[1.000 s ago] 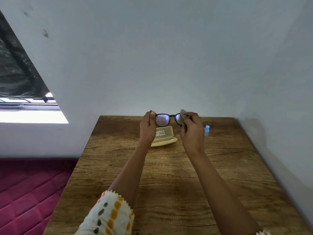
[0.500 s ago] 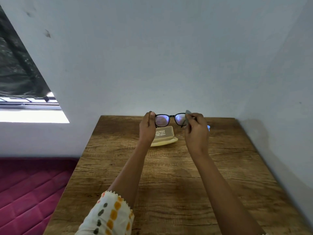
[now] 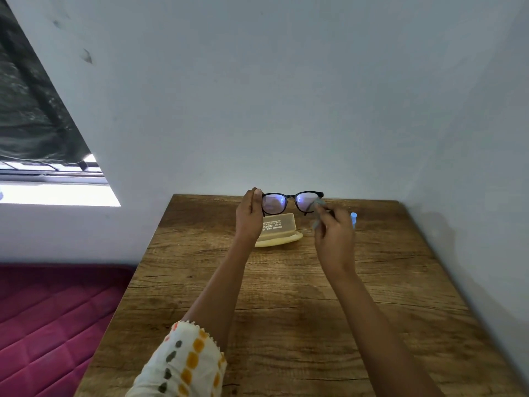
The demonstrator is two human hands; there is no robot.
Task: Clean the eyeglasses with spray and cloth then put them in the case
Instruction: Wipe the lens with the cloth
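A: Which step is in hand?

B: The wiping step. The left hand is pinched on the left end of the eyeglasses, holding them raised above the far edge of the counter. The right hand is closed on the cloth, which sits at the right lens.

A: Where are the other items?

B: The case lies open on the counter near the far edge, below the eyeglasses. The spray bottle stands just beyond the right hand, toward the far right corner, partly hidden.

A: What does the next move call for?

B: Judged from this position, light rubbing across the lens, with the left hand holding the frame steady. Afterward the temples need folding before the eyeglasses go into the case.
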